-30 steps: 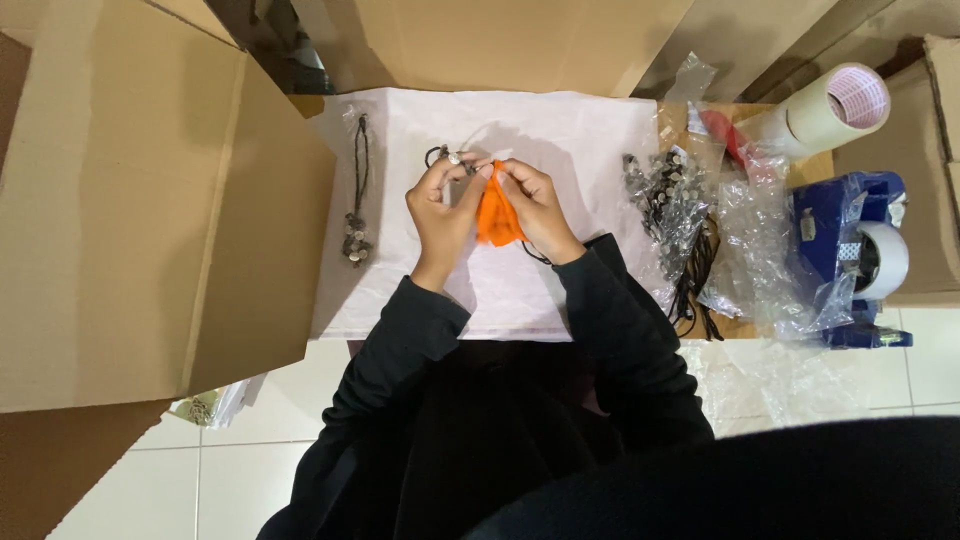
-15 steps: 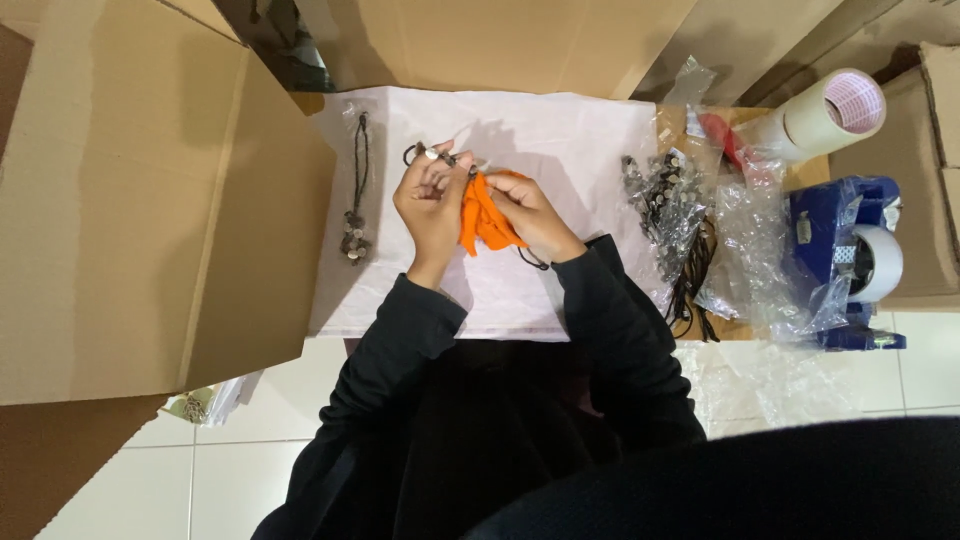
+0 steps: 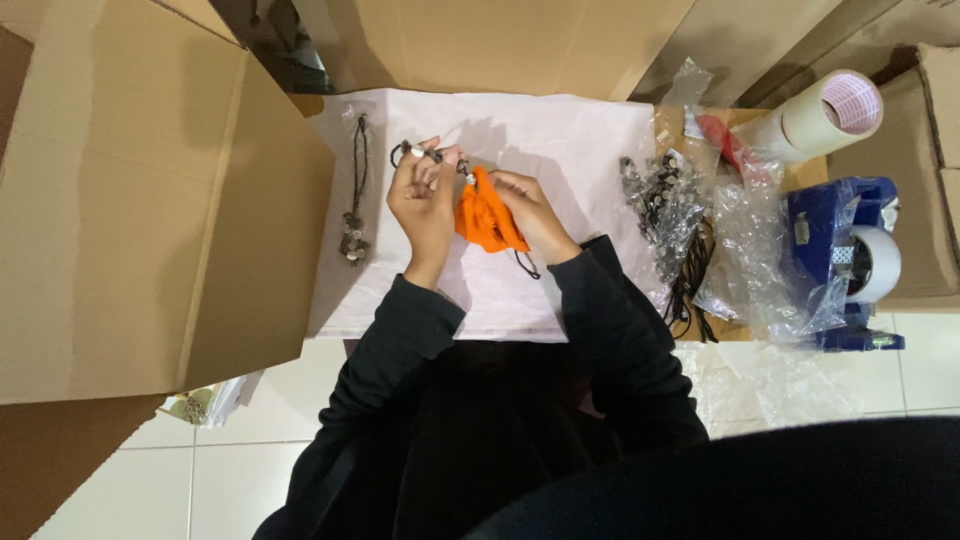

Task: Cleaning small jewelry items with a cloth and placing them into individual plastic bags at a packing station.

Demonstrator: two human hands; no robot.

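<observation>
Orange cloth (image 3: pixel 487 217) in right hand (image 3: pixel 530 210), left hand (image 3: pixel 422 195) pinching beaded cord (image 3: pixel 430 153)

1. Even, moderately bright indoor light; the white sheet (image 3: pixel 560 150) at centre frame reads brightest.
2. Soft hand shadows fall on it, above the hands.
3. Glare glints on plastic wrap (image 3: pixel 770 260), right.
4. Focus is sharp; the dark lower-right mass blurs.

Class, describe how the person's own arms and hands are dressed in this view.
Both arms wear long, loose black sleeves that end at the wrists. The left hand and the right hand are bare: no gloves, and no rings, watch or bracelet can be made out.
</observation>
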